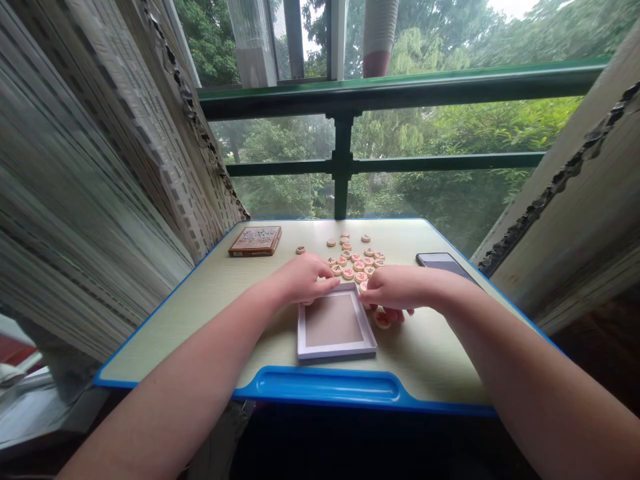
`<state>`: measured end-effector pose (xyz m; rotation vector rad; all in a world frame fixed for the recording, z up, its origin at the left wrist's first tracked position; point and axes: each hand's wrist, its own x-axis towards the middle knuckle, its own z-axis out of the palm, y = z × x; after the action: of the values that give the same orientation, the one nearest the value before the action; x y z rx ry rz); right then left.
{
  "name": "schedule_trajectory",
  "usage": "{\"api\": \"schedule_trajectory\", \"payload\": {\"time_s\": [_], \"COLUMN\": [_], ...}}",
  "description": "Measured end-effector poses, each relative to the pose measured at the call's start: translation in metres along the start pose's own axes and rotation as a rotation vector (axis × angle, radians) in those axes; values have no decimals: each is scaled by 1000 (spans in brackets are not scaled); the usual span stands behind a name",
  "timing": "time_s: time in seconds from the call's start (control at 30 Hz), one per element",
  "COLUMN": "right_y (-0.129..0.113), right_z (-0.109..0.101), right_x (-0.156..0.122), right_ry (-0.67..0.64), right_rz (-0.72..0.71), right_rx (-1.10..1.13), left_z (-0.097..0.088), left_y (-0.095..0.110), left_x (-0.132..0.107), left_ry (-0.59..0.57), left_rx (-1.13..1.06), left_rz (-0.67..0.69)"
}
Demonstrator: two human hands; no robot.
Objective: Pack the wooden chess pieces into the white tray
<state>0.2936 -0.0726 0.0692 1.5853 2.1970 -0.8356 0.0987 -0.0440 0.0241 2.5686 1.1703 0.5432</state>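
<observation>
A shallow white box tray (336, 349) lies near the table's front edge, empty inside. My left hand (304, 278) rests on its far left corner, fingers curled onto the rim. At the tray's far right corner my right hand (395, 289) is closed over round wooden chess pieces, one piece (383, 320) showing under it. Several more round chess pieces (356, 258) with red or dark marks lie scattered just beyond both hands.
A brown box lid (255, 241) sits at the table's far left. A dark phone (441, 263) lies at the far right. The small table (200, 300) has a blue rim and a blue front groove (327, 387). Curtains hang on both sides, a window railing behind.
</observation>
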Motion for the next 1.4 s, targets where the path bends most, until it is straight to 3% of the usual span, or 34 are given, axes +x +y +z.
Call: {"api": "schedule_trajectory", "payload": {"time_s": [0.17,0.4,0.57,0.63,0.8,0.93,1.0,1.2,1.4], "right_y": [2,11,11,12,22,36,43,46,52], "right_z": [0,-5,-7,-8,-10,-4,-1,-1,-6], "right_x": [2,-2,-4,0,20,42,49,47,47], "right_ry": [4,-18,22,125,610,801,892,958,970], "right_rz": [-16,132,152,150,72,67,61,-71,87], "right_rx": [-54,-180,-207,-223,-264,-184,-96,12,202], "left_z": [-1,-1,-2,-2,5,8,7,2,6], "left_y": [-3,-5,-5,-5,-2,4,4,-19,-49], "left_x": [0,0,0,0,2,3,3,4,5], "left_ry": [-39,-24,-18,-8,-28,-38,17,324,508], "left_rx": [35,43,60,49,5,-11,-7,-68,-110], "left_rz": [77,36,49,50,72,77,41,-147,-245]}}
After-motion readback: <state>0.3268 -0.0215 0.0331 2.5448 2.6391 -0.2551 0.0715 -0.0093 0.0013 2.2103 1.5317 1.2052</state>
